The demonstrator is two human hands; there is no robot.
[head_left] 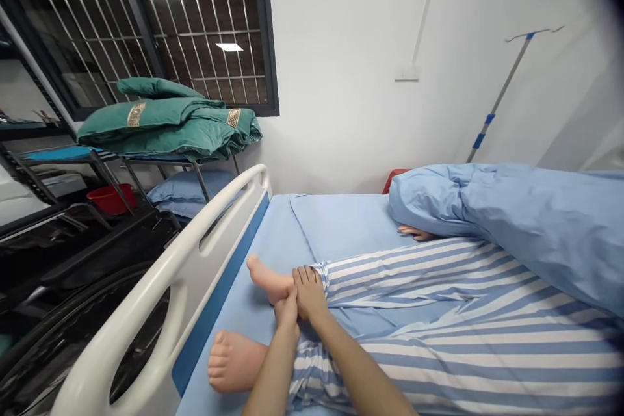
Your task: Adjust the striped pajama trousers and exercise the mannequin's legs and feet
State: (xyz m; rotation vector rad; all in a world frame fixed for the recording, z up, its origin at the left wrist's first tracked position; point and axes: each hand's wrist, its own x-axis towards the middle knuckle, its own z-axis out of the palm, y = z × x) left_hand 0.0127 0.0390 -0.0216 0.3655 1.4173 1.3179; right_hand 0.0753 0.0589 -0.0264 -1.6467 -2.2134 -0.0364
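Note:
A figure in blue-and-white striped trousers (400, 279) lies on the bed; its smooth feet look like a manikin's. My left hand (287, 309) is closed around the ankle of the far foot (268, 278), its fingers partly hidden. Just beside it, my right hand (309, 292) wraps over the same lower leg at the gathered trouser cuff (322, 271). Both hands touch or nearly touch each other. The near foot (236, 361) rests on the sheet, toes up, left of my left forearm. A hand (416, 233) of the figure shows under the blue quilt (487, 201).
A white bed end board (182, 260) stands beyond the feet, on the left. Behind it are a wheelchair (97, 253), a red basin (113, 198) and folded green quilts (170, 118) on chairs. A drip pole (502, 91) rises at the back right.

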